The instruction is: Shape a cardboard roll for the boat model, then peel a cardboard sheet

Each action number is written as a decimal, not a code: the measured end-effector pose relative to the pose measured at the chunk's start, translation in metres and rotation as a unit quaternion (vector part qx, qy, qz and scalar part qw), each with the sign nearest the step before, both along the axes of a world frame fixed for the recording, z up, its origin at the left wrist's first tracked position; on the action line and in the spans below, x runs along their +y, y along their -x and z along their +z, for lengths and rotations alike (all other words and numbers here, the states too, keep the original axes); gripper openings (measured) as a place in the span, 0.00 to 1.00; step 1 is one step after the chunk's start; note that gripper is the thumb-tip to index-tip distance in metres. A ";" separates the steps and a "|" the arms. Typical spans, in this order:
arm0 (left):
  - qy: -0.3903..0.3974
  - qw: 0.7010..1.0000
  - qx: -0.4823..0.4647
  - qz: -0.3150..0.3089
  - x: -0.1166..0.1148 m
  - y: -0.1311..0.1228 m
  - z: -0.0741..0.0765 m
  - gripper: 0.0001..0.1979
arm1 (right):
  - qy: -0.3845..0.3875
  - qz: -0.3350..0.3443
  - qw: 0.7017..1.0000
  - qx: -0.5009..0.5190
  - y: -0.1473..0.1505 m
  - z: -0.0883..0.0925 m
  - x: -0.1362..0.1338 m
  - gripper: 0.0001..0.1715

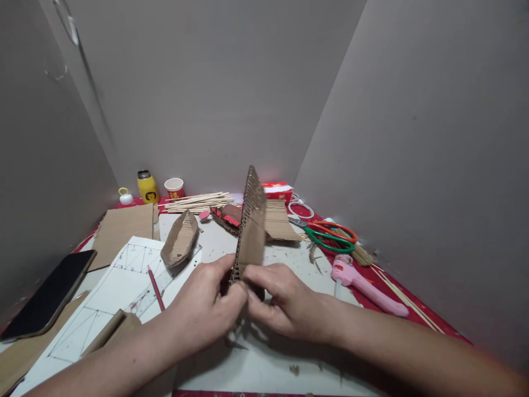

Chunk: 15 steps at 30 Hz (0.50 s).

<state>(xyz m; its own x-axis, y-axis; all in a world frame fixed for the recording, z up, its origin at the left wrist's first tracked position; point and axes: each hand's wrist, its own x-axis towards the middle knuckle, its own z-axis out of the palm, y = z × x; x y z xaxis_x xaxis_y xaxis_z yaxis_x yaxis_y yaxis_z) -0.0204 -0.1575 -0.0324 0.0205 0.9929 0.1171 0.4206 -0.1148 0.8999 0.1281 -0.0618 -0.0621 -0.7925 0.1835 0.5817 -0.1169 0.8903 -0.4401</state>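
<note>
Both hands meet at the lower end of an upright piece of corrugated cardboard, held edge-on above the white work surface. My left hand pinches its lower left edge between thumb and fingers. From the right, my right hand grips the same lower end, its fingertips touching those of the left. The exposed flutes run along the cardboard's left edge. Behind it, partly hidden, lies a brown and red boat-like piece. A small cardboard boat shape rests to the left, beyond my left hand.
Left are a phone, a drawn paper sheet, a red pencil and flat cardboard. Behind stand a yellow bottle, paper cup and sticks. Right lie scissors and a pink glue gun.
</note>
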 end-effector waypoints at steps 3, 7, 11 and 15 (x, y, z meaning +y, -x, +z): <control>0.032 0.989 -0.108 -0.097 0.006 0.010 -0.003 0.09 | 0.060 0.002 0.998 0.018 -0.002 0.004 0.001 0.10; 0.083 0.960 -0.212 -0.161 0.012 0.019 -0.009 0.10 | 0.114 0.034 0.993 -0.002 -0.010 0.008 0.006 0.08; 0.105 0.957 -0.242 -0.122 0.012 0.015 -0.009 0.15 | 0.086 0.101 0.991 0.016 -0.013 0.003 0.008 0.06; 0.075 0.979 -0.164 -0.092 0.009 0.007 -0.004 0.21 | 0.036 0.151 0.988 0.012 -0.006 -0.003 0.006 0.10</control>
<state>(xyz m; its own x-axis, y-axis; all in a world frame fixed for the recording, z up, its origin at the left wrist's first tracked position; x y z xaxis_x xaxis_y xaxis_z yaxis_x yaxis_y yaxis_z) -0.0274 -0.1486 -0.0360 0.1859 0.9826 0.0001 0.0901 -0.0172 0.9958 0.1339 -0.0561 -0.0648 -0.8032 -0.0179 0.5955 -0.3840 0.7797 -0.4946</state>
